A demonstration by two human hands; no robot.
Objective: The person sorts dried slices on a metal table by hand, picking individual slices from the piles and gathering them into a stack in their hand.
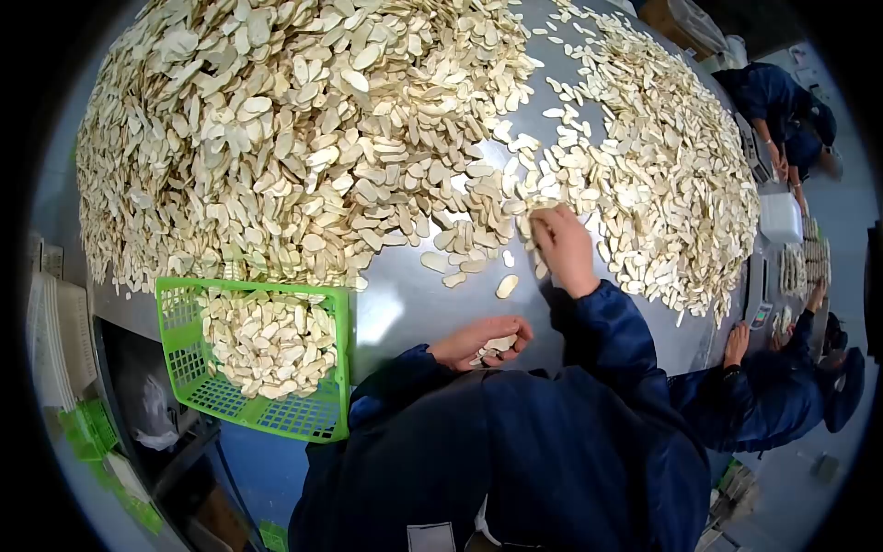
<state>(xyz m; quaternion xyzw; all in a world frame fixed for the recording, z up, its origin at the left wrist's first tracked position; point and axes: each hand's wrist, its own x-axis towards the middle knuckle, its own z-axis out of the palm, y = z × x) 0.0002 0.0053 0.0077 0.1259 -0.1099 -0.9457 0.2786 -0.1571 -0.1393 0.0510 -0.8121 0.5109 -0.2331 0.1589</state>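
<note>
Near my body, my left hand (480, 342) is curled, palm up, around several pale dried slices (498, 345). My right hand (563, 247) reaches forward to the edge of the right-hand pile of slices (658, 175). Its fingers are bent and drawn together among slices, and the fingertips are partly hidden, so what they grip does not show clearly. A few loose slices, one of them a small oval slice (507, 286), lie on the metal table (391, 317) between the hands and the piles. To the left, a green plastic basket (343, 368) holds a heap of slices.
A much taller heap of slices (276, 138) covers the left and far table. At the right, co-workers in dark blue clothes (773, 396) work beside a scale (760, 308) and a white container (781, 218). Stacked pale trays (64, 336) stand at far left.
</note>
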